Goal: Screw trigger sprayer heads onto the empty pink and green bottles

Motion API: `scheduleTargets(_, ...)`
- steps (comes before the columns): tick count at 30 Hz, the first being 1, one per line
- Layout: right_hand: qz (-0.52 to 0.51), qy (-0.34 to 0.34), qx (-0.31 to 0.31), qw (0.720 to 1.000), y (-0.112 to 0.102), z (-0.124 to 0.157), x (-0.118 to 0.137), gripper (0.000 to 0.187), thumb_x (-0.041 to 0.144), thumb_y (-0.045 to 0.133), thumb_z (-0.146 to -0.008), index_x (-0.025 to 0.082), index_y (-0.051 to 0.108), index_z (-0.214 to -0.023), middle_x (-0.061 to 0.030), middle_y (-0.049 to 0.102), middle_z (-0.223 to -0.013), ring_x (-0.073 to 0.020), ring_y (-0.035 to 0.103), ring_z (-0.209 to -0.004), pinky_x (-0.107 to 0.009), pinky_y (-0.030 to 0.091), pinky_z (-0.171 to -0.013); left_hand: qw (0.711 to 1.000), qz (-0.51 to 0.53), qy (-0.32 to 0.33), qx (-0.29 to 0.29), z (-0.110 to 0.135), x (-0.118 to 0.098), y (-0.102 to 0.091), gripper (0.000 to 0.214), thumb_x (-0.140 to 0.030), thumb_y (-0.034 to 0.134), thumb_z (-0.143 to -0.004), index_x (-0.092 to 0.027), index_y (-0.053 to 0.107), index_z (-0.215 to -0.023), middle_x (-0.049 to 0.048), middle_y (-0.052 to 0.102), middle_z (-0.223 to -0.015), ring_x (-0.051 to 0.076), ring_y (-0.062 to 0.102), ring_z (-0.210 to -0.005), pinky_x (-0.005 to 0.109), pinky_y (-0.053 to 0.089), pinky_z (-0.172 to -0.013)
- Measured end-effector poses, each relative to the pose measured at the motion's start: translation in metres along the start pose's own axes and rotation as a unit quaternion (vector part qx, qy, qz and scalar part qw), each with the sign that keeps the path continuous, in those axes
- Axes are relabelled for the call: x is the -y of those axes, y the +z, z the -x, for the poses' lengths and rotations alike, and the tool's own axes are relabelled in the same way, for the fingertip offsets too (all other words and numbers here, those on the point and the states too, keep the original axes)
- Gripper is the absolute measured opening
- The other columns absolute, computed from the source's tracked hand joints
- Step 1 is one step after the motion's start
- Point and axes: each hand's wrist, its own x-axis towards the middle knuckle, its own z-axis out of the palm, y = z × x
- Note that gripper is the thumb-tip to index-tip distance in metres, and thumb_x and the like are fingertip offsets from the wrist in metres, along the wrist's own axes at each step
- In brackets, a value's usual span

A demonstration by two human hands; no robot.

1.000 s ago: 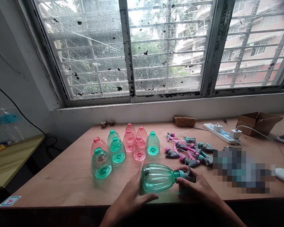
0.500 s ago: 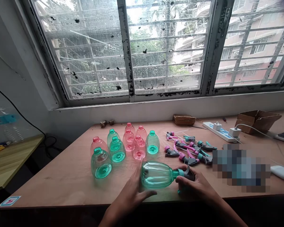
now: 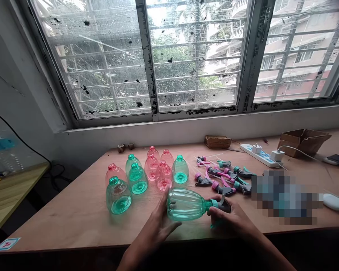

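A clear green spray bottle (image 3: 185, 205) lies on its side in the air over the front of the table, its neck pointing right. My left hand (image 3: 161, 218) cradles the bottle's base, thumb stretched out below it and the other fingers partly hidden behind. At the neck, my right hand (image 3: 228, 216) is closed around a dark trigger sprayer head (image 3: 223, 205) with a teal collar, which sits on the bottle's mouth. Just beyond, loose trigger sprayer heads (image 3: 224, 188) in grey with pink or teal parts lie in a heap.
Several open green bottles (image 3: 119, 197) and pink bottles (image 3: 164, 177) stand upright on the wooden table (image 3: 67, 218), left of centre. Along the back are a brown package (image 3: 218, 142), a white power strip (image 3: 260, 156) and an open cardboard box (image 3: 303, 143). A blurred patch covers something at right.
The view has shifted slightly, so the whole scene sits a little to the left. Both hands keep their hold on the bottle and sprayer head; my left thumb is slightly closer to the bottle.
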Motion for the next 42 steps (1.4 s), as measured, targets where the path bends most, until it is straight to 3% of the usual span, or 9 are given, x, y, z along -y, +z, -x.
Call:
scheduleTargets(3, -0.005, 0.001, -0.008, 1.000, 0.000, -0.001, -0.002, 0.053, 0.059, 0.087, -0.073, 0.017, 0.072, -0.102, -0.0025, 0.076, -0.069, -0.0236, 0.073, -0.062, -0.032, 0.057, -0.060, 1.000, 0.011, -0.016, 0.003, 0.001, 0.000, 0.000, 0.112, -0.029, 0.079, -0.088, -0.037, 0.000, -0.167, 0.0086, 0.039, -0.168, 0.035, 0.037, -0.154, 0.054, 0.026, -0.128)
scheduleTargets(6, -0.002, 0.004, -0.005, 1.000, -0.001, 0.000, -0.002, 0.053, 0.057, 0.087, -0.073, 0.016, 0.073, -0.104, -0.0027, 0.077, -0.068, -0.0238, 0.073, -0.063, -0.032, 0.057, -0.060, 1.000, -0.002, -0.029, 0.000, 0.000, 0.000, -0.002, 0.107, -0.031, 0.082, -0.085, -0.031, 0.013, -0.167, 0.0121, 0.052, -0.158, 0.037, 0.038, -0.153, 0.055, 0.027, -0.127)
scheduleTargets(9, 0.006, 0.006, 0.000, 1.000, -0.001, 0.001, -0.002, 0.054, 0.056, 0.088, -0.074, 0.016, 0.073, -0.105, -0.0027, 0.077, -0.066, -0.0232, 0.072, -0.061, -0.031, 0.057, -0.060, 1.000, -0.016, -0.020, 0.000, -0.002, 0.002, -0.002, 0.101, -0.032, 0.086, -0.082, -0.029, 0.027, -0.165, 0.0118, 0.047, -0.163, 0.037, 0.035, -0.154, 0.053, 0.024, -0.129)
scheduleTargets(15, 0.027, 0.000, -0.013, 1.000, -0.002, 0.001, -0.004, 0.053, 0.058, 0.087, -0.074, 0.016, 0.073, -0.103, -0.0042, 0.079, -0.064, -0.0259, 0.074, -0.061, -0.034, 0.058, -0.061, 0.999, -0.015, -0.026, 0.011, 0.001, 0.005, -0.001, 0.117, -0.028, 0.084, -0.083, -0.033, 0.003, -0.168, 0.0116, 0.046, -0.163, 0.035, 0.047, -0.147, 0.052, 0.036, -0.123)
scheduleTargets(20, 0.028, -0.004, -0.014, 0.999, -0.002, 0.001, -0.007, 0.049, 0.056, 0.085, -0.077, 0.016, 0.071, -0.104, -0.0043, 0.079, -0.065, -0.0259, 0.075, -0.062, -0.034, 0.058, -0.062, 0.999, -0.036, -0.021, 0.023, 0.002, -0.001, -0.002, 0.106, -0.033, 0.082, -0.086, -0.033, 0.014, -0.167, 0.0108, 0.039, -0.168, 0.037, 0.036, -0.154, 0.052, 0.027, -0.127)
scheduleTargets(26, 0.030, -0.007, -0.003, 1.000, -0.002, 0.000, -0.004, 0.049, 0.052, 0.087, -0.076, 0.015, 0.072, -0.106, -0.0037, 0.079, -0.065, -0.0236, 0.073, -0.062, -0.032, 0.057, -0.062, 0.999, -0.028, -0.013, 0.022, 0.003, 0.006, 0.002, 0.118, -0.026, 0.076, -0.090, -0.034, -0.014, -0.165, 0.0126, 0.038, -0.169, 0.033, 0.039, -0.153, 0.054, 0.030, -0.125)
scheduleTargets(32, 0.029, -0.010, -0.001, 1.000, -0.002, 0.000, -0.003, 0.047, 0.049, 0.087, -0.077, 0.015, 0.072, -0.106, -0.0031, 0.079, -0.066, -0.0231, 0.073, -0.062, -0.032, 0.058, -0.063, 0.999, -0.041, -0.010, 0.028, 0.002, 0.006, -0.002, 0.099, -0.036, 0.078, -0.091, -0.031, 0.015, -0.167, 0.0101, 0.030, -0.172, 0.035, 0.024, -0.160, 0.052, 0.020, -0.130)
scheduleTargets(38, 0.026, -0.006, -0.002, 1.000, -0.002, 0.001, -0.002, 0.046, 0.048, 0.086, -0.077, 0.016, 0.071, -0.106, -0.0025, 0.079, -0.065, -0.0232, 0.073, -0.062, -0.033, 0.057, -0.063, 0.999, -0.041, -0.013, 0.014, 0.002, 0.010, 0.002, 0.116, -0.027, 0.080, -0.087, -0.035, -0.005, -0.167, 0.0117, 0.031, -0.171, 0.034, 0.035, -0.155, 0.054, 0.027, -0.127)
scheduleTargets(42, 0.025, -0.005, -0.004, 1.000, -0.002, 0.001, -0.002, 0.046, 0.048, 0.087, -0.076, 0.016, 0.072, -0.105, -0.0022, 0.079, -0.067, -0.0226, 0.073, -0.063, -0.032, 0.057, -0.064, 0.999, -0.047, -0.019, 0.020, 0.002, 0.007, 0.001, 0.113, -0.031, 0.081, -0.087, -0.030, 0.003, -0.168, 0.0146, 0.032, -0.171, 0.036, 0.029, -0.157, 0.055, 0.024, -0.128)
